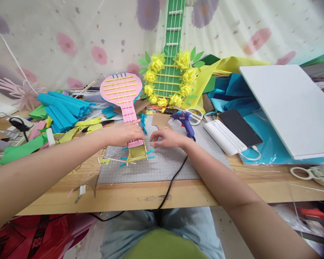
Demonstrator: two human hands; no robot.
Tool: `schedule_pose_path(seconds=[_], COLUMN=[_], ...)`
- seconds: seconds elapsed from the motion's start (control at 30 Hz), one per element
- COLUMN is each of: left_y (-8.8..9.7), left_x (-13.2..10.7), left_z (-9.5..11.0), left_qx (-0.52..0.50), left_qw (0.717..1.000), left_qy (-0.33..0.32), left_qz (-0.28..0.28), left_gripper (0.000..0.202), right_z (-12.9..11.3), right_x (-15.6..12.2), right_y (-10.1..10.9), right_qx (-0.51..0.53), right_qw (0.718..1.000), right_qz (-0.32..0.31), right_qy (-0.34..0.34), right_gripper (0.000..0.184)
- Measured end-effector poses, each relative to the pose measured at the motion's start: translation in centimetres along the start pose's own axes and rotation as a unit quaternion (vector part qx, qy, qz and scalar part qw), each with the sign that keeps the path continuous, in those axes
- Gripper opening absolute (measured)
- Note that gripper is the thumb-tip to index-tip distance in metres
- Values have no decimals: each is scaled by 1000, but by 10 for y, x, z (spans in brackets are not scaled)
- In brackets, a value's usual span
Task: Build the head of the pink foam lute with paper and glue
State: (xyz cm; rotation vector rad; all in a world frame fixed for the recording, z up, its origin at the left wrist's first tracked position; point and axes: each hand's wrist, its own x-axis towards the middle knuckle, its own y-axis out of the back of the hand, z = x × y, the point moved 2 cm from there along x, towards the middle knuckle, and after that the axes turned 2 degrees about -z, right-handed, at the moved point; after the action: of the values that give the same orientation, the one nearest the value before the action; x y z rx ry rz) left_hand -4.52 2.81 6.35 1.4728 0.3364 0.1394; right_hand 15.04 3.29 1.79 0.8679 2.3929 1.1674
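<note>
A pink paper guitar lies on the grey cutting mat with its round body away from me. It has yellow strips across the body, white strings and a yellow-green headstock with blue pegs at the near end. My left hand is closed over its neck, fingers bent across the strings. Just right of the neck, my right hand hovers low over the mat, its fingers curved and apart, and I see nothing held in it. A twisted blue paper strip lies between the hands.
A purple glue gun stands beyond my right hand, its black cord crossing the mat. Behind is a green guitar with yellow paper flowers. Scissors, a white power bank, a phone and a white board lie right; blue crepe paper lies left.
</note>
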Motion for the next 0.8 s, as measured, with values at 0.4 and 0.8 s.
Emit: schedule_pose_path(seconds=[0.4, 0.8], left_y=[-2, -2], left_x=[1, 1], left_z=[1, 0], left_qx=[-6, -30], left_qw=[1000, 999], left_qy=[-6, -12], left_qz=[10, 17], left_gripper=[42, 41], right_z=[9, 0], right_x=[-6, 0], right_y=[10, -1], right_qx=[132, 72], right_qw=[985, 991], right_qz=[-106, -107], right_qy=[-42, -31], right_gripper=[12, 15])
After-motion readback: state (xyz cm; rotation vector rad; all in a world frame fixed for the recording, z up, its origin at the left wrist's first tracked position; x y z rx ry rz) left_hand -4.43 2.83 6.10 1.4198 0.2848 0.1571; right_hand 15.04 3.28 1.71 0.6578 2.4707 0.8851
